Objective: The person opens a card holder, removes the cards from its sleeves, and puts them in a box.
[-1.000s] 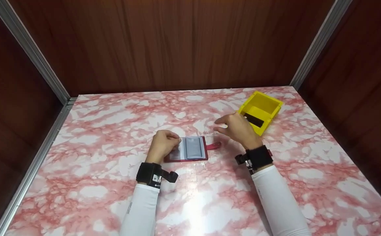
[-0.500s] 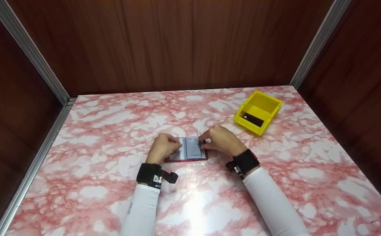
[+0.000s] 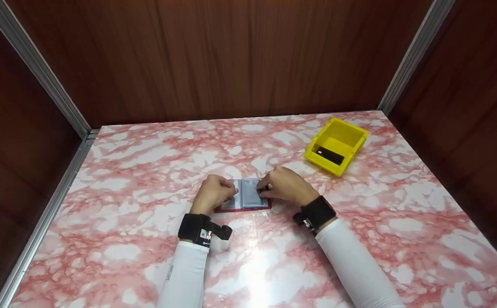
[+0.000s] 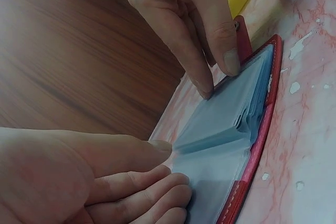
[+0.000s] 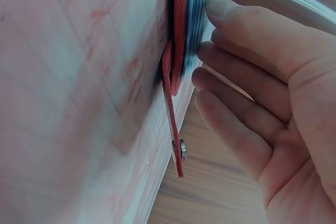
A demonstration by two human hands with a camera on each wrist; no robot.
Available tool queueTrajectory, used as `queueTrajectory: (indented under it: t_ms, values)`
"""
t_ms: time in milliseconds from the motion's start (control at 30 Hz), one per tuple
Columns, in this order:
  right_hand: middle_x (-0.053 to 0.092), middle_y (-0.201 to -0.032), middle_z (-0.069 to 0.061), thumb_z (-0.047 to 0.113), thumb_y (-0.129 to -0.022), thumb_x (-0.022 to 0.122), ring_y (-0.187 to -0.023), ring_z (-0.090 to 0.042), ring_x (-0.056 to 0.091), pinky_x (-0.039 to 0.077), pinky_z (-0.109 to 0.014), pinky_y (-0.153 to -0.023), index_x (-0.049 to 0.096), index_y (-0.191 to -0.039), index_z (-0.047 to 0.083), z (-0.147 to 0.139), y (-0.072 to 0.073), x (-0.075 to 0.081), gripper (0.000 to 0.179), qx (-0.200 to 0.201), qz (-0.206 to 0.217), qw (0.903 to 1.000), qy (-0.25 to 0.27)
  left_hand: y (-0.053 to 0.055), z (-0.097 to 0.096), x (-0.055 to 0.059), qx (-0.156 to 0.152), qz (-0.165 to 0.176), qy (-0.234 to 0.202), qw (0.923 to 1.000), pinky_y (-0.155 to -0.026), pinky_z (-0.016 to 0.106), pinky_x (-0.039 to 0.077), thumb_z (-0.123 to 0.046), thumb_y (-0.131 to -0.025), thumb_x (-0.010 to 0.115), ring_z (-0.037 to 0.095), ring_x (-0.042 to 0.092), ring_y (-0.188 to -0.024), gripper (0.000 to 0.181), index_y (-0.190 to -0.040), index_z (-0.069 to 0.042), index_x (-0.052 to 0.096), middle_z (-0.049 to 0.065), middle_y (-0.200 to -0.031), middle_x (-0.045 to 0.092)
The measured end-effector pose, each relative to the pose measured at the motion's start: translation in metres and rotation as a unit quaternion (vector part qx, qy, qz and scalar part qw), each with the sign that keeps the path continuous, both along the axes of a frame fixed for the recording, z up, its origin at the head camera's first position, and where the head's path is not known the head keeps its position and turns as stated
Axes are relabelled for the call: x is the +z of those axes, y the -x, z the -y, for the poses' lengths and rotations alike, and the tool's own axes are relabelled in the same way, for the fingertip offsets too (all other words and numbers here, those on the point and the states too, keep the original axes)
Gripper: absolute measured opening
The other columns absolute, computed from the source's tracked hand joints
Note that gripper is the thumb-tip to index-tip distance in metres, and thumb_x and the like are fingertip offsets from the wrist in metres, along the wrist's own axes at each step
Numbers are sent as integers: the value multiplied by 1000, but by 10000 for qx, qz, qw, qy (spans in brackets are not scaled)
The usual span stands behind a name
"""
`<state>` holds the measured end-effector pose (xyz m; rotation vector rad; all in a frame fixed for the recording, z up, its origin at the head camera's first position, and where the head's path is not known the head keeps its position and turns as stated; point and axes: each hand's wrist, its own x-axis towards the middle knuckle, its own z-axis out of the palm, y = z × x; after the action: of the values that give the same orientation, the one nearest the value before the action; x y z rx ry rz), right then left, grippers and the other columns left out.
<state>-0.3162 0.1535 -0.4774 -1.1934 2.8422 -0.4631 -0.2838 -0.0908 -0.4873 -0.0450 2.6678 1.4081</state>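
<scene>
A small red card holder [image 3: 245, 209] lies spread flat on the table, its clear plastic sleeves [image 4: 220, 114] stacked on the right half. My left hand [image 3: 212, 193] rests at the left half, thumb stretched toward the centre fold and the other fingers loosely bent on the left sleeve. From the right, my right hand [image 3: 289, 187] touches the sleeve stack, with its thumb and a fingertip on top near the outer edge in the left wrist view. Its fingers are relaxed in the right wrist view. A red strap [image 5: 170, 114] with a metal snap sticks out from the cover below them.
A yellow bin [image 3: 323, 166] stands at the back right with a flat black piece [image 3: 331, 155] inside. Dark wood-grain panels [image 3: 231, 60] surround the red-and-white marbled table [image 3: 154, 167] at the back and sides.
My right hand has come from beside the yellow bin, left and down onto the right-hand sleeves, then slightly further inward. My left hand has barely moved.
</scene>
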Motion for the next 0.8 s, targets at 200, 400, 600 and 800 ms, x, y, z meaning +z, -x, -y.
queueTrajectory:
  t_ms: [200,400,600,800]
  values:
    - [86,-109,-4,15,-96,83,-96,-19,80,67,-41,-91,86,-113,12,4,-2,-1,17,144,-92,9998,52,1,1,-2,-28,-7,-73,10000,-64,21,48,-16,-89,79,13,64,-76,17,-100,-4,83,10,-98,81]
    - [86,-105,-4,15,-97,83,-87,-15,76,67,-37,-80,87,-111,13,11,-4,-4,15,224,-117,9995,198,1,1,-3,-9,21,-108,9999,-61,21,47,-16,-89,78,12,63,-73,17,-100,-4,83,6,-89,78]
    - [86,-103,-3,22,-95,86,-83,-11,75,66,-34,-78,87,-110,15,16,-5,-6,16,-27,-158,9994,303,1,2,-3,-30,56,-136,9999,-56,22,46,-15,-90,76,13,60,-70,14,-98,-5,82,2,-83,73]
    - [86,-100,-1,22,-96,85,-81,-9,73,66,-34,-77,88,-106,16,12,-5,-1,12,-161,-252,9988,401,2,1,-1,-27,53,-170,9998,-57,22,45,-15,-89,76,13,60,-70,14,-96,-5,83,1,-81,70]
